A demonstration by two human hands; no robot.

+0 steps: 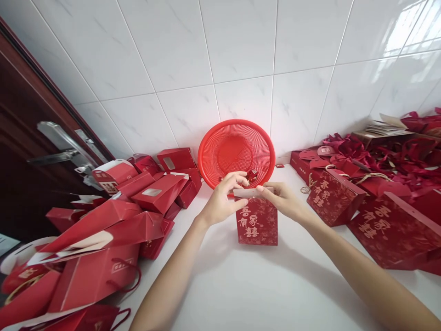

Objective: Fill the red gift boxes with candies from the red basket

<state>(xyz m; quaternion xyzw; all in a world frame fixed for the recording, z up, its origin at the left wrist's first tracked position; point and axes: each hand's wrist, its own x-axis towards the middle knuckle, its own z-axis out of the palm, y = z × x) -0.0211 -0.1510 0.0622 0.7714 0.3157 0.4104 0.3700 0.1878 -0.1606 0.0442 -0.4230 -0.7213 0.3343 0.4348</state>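
A small red gift box point(257, 226) with gold Chinese lettering stands upright on the white tabletop, between both my hands. Its top edge shows a pale flap. My left hand point(226, 196) is at the top left of the box, thumb in front and curled fingers behind the flap. On the right, my right hand point(283, 200) pinches the top edge, its thumb on the near side; its other fingers are partly hidden. Right behind the box, a red plastic basket point(237, 126) leans against the wall, with a few small red items point(252, 174) at its bottom.
Many red cartons point(103, 266) are heaped on the left, beside a dark door with a metal handle point(65, 154). At right stand similar lettered boxes point(332, 197), some with rope handles, before a pile of red ribbons point(392, 161). A tiled wall point(303, 101) closes off the back.
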